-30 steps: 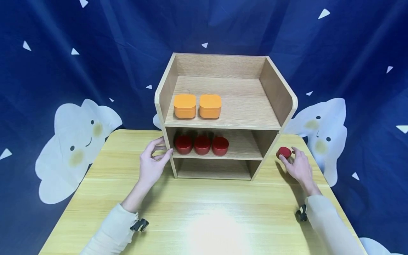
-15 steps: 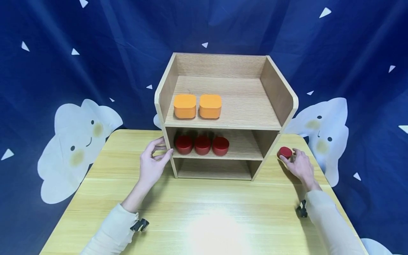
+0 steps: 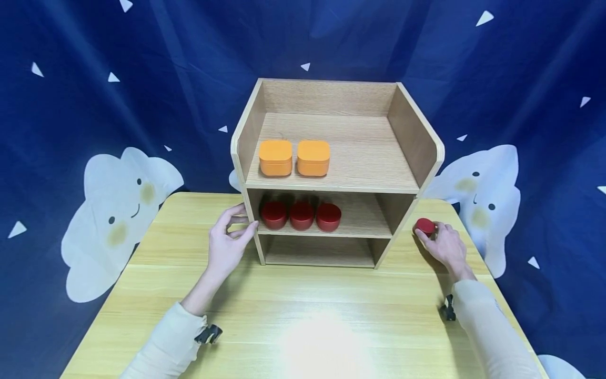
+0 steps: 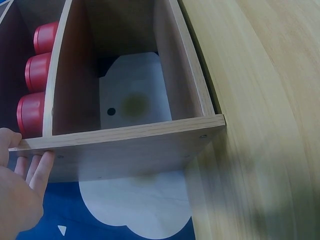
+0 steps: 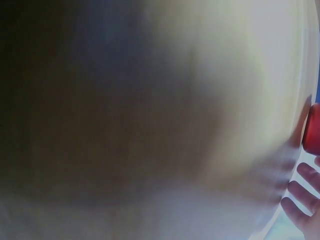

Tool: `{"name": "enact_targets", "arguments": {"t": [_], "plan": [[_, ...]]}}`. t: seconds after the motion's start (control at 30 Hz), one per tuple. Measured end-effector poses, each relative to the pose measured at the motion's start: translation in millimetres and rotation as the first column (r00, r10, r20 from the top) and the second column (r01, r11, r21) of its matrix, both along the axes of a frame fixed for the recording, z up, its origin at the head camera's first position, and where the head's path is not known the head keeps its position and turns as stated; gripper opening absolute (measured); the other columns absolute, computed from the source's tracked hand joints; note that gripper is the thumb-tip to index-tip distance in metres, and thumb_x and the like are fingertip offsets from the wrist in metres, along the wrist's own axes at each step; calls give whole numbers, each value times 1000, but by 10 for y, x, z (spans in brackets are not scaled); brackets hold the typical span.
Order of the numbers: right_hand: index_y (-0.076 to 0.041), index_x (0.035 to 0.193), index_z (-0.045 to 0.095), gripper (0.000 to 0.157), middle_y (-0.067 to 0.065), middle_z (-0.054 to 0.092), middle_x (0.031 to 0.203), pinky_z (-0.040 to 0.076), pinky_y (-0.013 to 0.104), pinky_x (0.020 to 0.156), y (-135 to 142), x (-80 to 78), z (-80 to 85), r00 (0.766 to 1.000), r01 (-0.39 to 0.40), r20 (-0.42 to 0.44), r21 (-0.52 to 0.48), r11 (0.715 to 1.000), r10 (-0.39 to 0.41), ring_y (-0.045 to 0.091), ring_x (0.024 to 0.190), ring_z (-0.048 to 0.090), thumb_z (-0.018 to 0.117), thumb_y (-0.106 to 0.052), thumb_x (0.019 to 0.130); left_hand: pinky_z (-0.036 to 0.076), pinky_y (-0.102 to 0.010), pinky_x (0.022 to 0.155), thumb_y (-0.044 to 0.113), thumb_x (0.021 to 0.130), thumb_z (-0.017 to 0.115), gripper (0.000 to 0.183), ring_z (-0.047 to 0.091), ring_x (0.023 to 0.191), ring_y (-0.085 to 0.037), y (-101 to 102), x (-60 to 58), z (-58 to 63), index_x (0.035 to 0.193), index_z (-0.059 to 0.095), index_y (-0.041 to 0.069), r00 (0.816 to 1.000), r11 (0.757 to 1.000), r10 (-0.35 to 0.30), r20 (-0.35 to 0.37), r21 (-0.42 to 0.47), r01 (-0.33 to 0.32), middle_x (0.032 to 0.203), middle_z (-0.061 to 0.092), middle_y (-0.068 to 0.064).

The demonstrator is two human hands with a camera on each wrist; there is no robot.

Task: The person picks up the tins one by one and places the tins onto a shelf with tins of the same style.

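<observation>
A wooden shelf unit (image 3: 331, 184) stands on the table. My left hand (image 3: 227, 245) grips the front edge of its left side panel, thumb in front and fingers along the outer face; the left wrist view shows the same panel (image 4: 125, 137) between them. To the right of the unit, a small round red tin (image 3: 424, 227) sits at table level. My right hand (image 3: 447, 246) holds this tin between thumb and fingers. At the right border of the right wrist view, the red tin (image 5: 313, 130) is cut off, with several fingertips (image 5: 302, 192) below it.
Several red tins, the middle one (image 3: 301, 216) among them, stand in a row at the left of the middle shelf. Two orange lidded boxes, left (image 3: 275, 158) and right (image 3: 313, 158), sit on the top shelf. A blue curtain (image 3: 199, 68) hangs behind the table (image 3: 265, 316).
My right hand's fingers have closed in on the red tin, which stays at nearly the same spot. The left hand keeps its hold on the shelf panel.
</observation>
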State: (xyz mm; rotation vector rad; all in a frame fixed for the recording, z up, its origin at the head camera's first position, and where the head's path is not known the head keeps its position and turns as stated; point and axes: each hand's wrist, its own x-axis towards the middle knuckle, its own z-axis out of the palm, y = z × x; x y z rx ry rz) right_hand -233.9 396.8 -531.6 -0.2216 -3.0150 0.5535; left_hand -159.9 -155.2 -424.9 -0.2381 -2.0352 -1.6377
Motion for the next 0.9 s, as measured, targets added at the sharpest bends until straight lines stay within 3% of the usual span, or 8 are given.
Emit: {"name": "enact_targets", "arguments": {"t": [0.47, 0.9], "plan": [[9, 143, 47, 89, 36, 58, 123, 54, 61, 75, 23, 55, 16, 1000, -5, 0, 43, 999, 5, 51, 109, 56, 51, -69, 100, 67, -17, 77, -7, 87, 80, 44, 69, 94, 4, -15, -16, -22, 129, 68, -2, 1000, 1000, -1, -6, -10, 1, 118, 73, -24], [9, 136, 51, 82, 33, 62, 120, 53, 60, 78, 77, 144, 59, 997, -31, -63, 84, 996, 37, 48, 109, 57, 56, -64, 99, 66, -14, 77, -6, 88, 80, 43, 68, 94, 4, -12, -11, -23, 129, 69, -1, 1000, 1000, -2, -3, -13, 2, 118, 73, -24]]}}
